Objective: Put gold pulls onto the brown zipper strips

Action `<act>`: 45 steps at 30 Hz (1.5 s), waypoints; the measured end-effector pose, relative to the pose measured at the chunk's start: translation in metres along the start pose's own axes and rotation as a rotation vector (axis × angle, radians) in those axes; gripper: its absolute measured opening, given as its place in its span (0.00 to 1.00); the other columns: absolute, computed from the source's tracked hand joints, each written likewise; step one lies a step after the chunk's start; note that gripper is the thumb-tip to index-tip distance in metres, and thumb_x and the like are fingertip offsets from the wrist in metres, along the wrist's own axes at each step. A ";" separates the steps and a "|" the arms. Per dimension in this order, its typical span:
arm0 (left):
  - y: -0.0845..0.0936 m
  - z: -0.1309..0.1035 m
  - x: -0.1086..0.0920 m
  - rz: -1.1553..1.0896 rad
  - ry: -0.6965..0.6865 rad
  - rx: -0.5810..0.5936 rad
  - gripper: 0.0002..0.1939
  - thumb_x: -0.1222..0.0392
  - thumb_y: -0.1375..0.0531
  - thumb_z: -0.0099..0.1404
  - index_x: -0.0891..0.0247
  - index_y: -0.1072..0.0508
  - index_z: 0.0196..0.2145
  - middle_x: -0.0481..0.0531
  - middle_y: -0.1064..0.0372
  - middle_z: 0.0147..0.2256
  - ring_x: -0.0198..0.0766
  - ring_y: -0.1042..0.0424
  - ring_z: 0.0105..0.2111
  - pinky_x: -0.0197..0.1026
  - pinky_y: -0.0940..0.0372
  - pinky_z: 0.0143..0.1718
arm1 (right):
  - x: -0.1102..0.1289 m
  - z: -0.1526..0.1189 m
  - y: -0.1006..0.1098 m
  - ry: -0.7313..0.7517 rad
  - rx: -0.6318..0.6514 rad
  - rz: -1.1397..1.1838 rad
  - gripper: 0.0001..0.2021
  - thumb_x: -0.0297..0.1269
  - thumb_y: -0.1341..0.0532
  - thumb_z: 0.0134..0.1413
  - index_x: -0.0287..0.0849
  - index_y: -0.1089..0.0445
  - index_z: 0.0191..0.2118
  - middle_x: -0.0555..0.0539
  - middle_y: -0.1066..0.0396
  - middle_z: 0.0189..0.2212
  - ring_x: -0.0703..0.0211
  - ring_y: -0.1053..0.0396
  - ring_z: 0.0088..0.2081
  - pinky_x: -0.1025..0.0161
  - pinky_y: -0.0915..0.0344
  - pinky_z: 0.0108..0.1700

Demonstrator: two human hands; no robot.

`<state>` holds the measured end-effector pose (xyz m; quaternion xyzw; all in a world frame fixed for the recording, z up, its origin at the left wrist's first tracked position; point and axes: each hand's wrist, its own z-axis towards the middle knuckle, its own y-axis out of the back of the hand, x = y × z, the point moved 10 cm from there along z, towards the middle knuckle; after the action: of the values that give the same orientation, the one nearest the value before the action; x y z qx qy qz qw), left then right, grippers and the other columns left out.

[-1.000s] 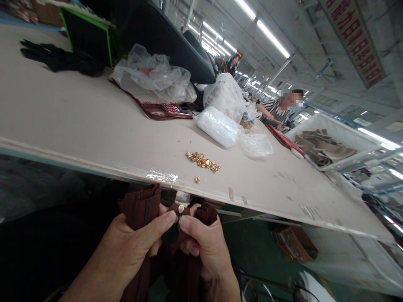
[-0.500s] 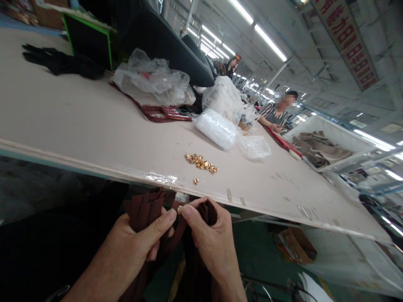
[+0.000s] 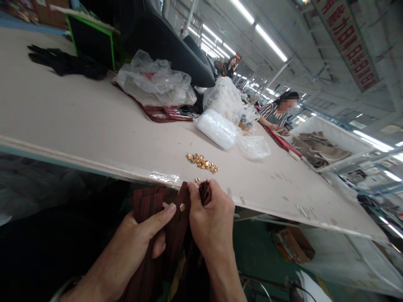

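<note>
My left hand (image 3: 141, 235) is closed round a bundle of dark brown zipper strips (image 3: 147, 203) below the table's front edge. To its right, my right hand (image 3: 212, 218) grips more brown strips and pinches the top end of one strip (image 3: 176, 226). A small gold zipper pull (image 3: 182, 207) shows on that strip, between the two hands. Just above my right hand, a small gold piece (image 3: 197, 179) lies on the table, in front of a pile of gold pieces (image 3: 203, 162).
The tan table (image 3: 94, 121) bears a white plastic packet (image 3: 217, 128), crumpled clear bags (image 3: 154, 77), a red calculator (image 3: 178, 112) and black gloves (image 3: 66, 62). A person (image 3: 277, 111) works beyond, near a white bin of tan pieces (image 3: 343, 161).
My right hand has risen slightly, drawing the strip's end up. The gold piece earlier between my fingertips now shows on the strip. The other person's head has tilted down.
</note>
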<state>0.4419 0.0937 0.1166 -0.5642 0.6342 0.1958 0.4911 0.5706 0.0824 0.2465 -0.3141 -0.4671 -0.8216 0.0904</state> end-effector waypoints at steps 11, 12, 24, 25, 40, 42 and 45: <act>-0.005 0.005 -0.005 -0.031 0.065 -0.022 0.29 0.42 0.33 0.50 0.60 0.42 0.08 0.48 0.39 0.12 0.33 0.40 0.14 0.34 0.47 0.16 | 0.006 0.010 -0.019 -0.054 0.225 0.494 0.07 0.40 0.38 0.59 0.41 0.27 0.36 0.53 0.30 0.25 0.64 0.34 0.27 0.67 0.40 0.30; -0.004 0.005 -0.005 -0.029 0.057 -0.026 0.29 0.43 0.33 0.50 0.60 0.42 0.09 0.47 0.40 0.12 0.32 0.41 0.14 0.34 0.47 0.16 | 0.008 0.005 -0.022 -0.057 0.281 0.519 0.08 0.39 0.38 0.60 0.41 0.26 0.34 0.53 0.30 0.25 0.64 0.34 0.27 0.67 0.40 0.29; -0.017 0.000 0.011 -0.185 0.039 0.139 0.15 0.49 0.33 0.53 0.62 0.29 0.24 0.38 0.47 0.09 0.27 0.50 0.11 0.32 0.54 0.16 | -0.043 0.001 0.007 -0.206 0.142 0.398 0.16 0.46 0.32 0.50 0.42 0.34 0.24 0.56 0.40 0.16 0.65 0.44 0.20 0.67 0.46 0.24; -0.017 0.000 0.010 -0.202 0.044 0.148 0.14 0.50 0.33 0.54 0.62 0.29 0.25 0.38 0.46 0.09 0.27 0.49 0.12 0.32 0.53 0.16 | -0.038 0.007 0.011 -0.174 0.100 0.295 0.13 0.46 0.34 0.52 0.41 0.30 0.27 0.54 0.36 0.18 0.63 0.41 0.22 0.65 0.44 0.27; -0.017 -0.010 0.009 -0.300 0.099 0.253 0.09 0.59 0.32 0.53 0.64 0.25 0.32 0.42 0.38 0.14 0.27 0.45 0.13 0.32 0.48 0.18 | -0.004 0.040 -0.007 0.067 0.196 -0.325 0.12 0.37 0.38 0.55 0.43 0.37 0.22 0.55 0.40 0.18 0.64 0.46 0.23 0.63 0.53 0.28; -0.017 -0.010 0.009 -0.340 0.102 0.245 0.10 0.58 0.32 0.52 0.65 0.25 0.32 0.45 0.33 0.18 0.25 0.44 0.13 0.32 0.48 0.17 | -0.004 0.036 -0.004 0.071 0.161 -0.306 0.09 0.35 0.39 0.54 0.43 0.35 0.24 0.55 0.38 0.18 0.63 0.43 0.23 0.63 0.51 0.29; -0.019 -0.010 0.012 -0.414 0.131 0.228 0.11 0.57 0.31 0.52 0.65 0.25 0.31 0.47 0.29 0.23 0.23 0.46 0.13 0.31 0.50 0.16 | -0.007 0.021 0.003 0.031 0.145 -0.103 0.07 0.36 0.39 0.55 0.42 0.31 0.28 0.54 0.34 0.20 0.64 0.39 0.23 0.65 0.46 0.28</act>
<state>0.4565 0.0740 0.1169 -0.6348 0.5532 -0.0187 0.5391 0.5868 0.0965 0.2520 -0.2697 -0.5393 -0.7940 0.0776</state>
